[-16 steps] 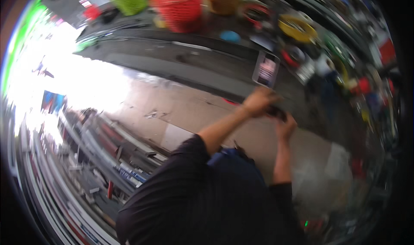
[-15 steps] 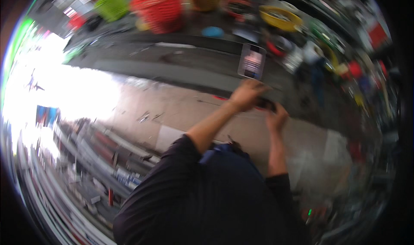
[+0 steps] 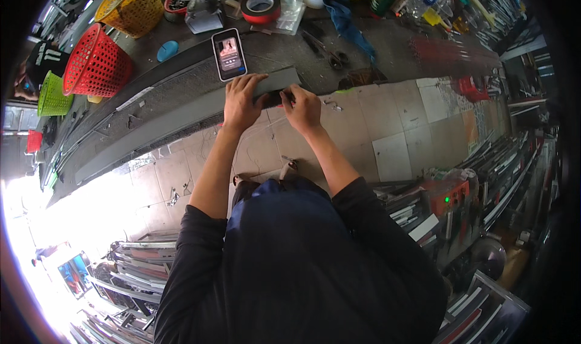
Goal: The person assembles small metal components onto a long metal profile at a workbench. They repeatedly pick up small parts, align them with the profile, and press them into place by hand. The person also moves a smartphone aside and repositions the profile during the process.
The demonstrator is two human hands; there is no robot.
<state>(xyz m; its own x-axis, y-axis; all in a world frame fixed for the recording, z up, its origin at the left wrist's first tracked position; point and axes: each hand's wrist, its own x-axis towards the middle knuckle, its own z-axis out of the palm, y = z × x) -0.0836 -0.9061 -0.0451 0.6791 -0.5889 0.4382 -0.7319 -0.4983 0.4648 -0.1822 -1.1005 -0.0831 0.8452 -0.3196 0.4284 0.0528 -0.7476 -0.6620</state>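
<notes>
At the near edge of the workbench, my left hand (image 3: 242, 105) lies with its fingers stretched over a long grey flat strip (image 3: 181, 122). Its thumb reaches toward a small dark piece (image 3: 275, 98) with a bit of red at its lower side. My right hand (image 3: 302, 109) has its thumb and forefinger closed at the other end of this piece. The fingers partly cover it, so its kind cannot be made out. Just beyond my left fingertips lies a phone (image 3: 230, 54) with its screen lit.
Red (image 3: 98, 62), yellow (image 3: 130, 8) and green (image 3: 54, 95) baskets stand at the left. Tape rolls (image 3: 260, 6), scissors (image 3: 334, 58) and a blue cloth (image 3: 349, 23) lie farther back. Metal profiles (image 3: 130, 265) crowd the floor behind me, beside a red machine (image 3: 446, 197).
My view has swung rightward, so the bench things now appear farther left, and it is sharper. Both hands remain close together around the small dark piece.
</notes>
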